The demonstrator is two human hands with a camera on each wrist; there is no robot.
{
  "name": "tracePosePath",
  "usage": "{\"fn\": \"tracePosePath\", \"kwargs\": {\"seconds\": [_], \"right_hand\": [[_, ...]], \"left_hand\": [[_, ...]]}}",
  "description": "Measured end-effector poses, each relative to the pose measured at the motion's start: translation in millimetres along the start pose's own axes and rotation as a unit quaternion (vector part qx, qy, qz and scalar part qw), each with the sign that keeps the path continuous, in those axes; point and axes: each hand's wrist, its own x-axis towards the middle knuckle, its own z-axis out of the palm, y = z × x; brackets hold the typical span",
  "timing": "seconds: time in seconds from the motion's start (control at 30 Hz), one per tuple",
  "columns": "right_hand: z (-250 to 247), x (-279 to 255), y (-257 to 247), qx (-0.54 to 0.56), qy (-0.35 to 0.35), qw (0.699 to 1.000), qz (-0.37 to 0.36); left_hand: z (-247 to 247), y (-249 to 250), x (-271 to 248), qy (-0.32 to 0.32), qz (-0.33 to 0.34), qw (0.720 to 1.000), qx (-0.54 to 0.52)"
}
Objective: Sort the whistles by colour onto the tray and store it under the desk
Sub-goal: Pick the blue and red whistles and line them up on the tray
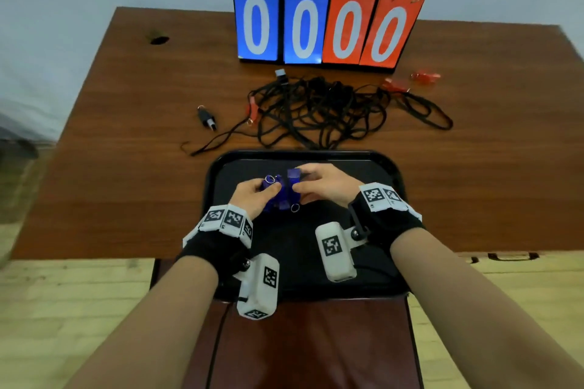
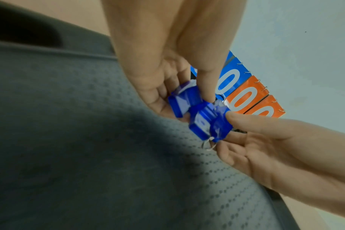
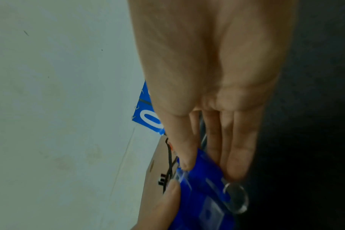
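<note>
A cluster of translucent blue whistles [image 1: 282,196] with metal key rings sits on the black tray [image 1: 373,174] at the desk's front edge. My left hand [image 1: 268,191] pinches one blue whistle [image 2: 184,101] between thumb and curled fingers. My right hand [image 1: 300,188] pinches a neighbouring blue whistle [image 3: 203,186] between thumb and fingertips [image 3: 236,168]. The two hands almost touch over the cluster. Red whistles [image 1: 425,77] lie at the back right, and another red whistle [image 1: 252,110] lies in the cords. A black whistle [image 1: 207,118] lies to the left.
A tangle of black lanyards [image 1: 316,107] spreads across the wooden desk [image 1: 126,104] behind the tray. A blue and red flip scoreboard [image 1: 328,22] reading zeros stands at the back edge. A chair seat [image 1: 316,341] is below the tray.
</note>
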Motion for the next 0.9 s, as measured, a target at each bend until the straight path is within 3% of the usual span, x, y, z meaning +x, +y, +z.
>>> {"fn": "tracePosePath", "kwargs": {"seconds": [0.17,0.9], "right_hand": [[39.9,-2.2,11.8,-0.011,-0.038,0.998,0.053],[100.7,-32.6,22.7,-0.151,0.010,0.988,0.014]], "left_hand": [[-23.6,-29.9,-16.5,-0.029,-0.020,0.998,0.043],[-51.1,-51.2,-68.7,0.040,0.049,0.958,0.280]]}}
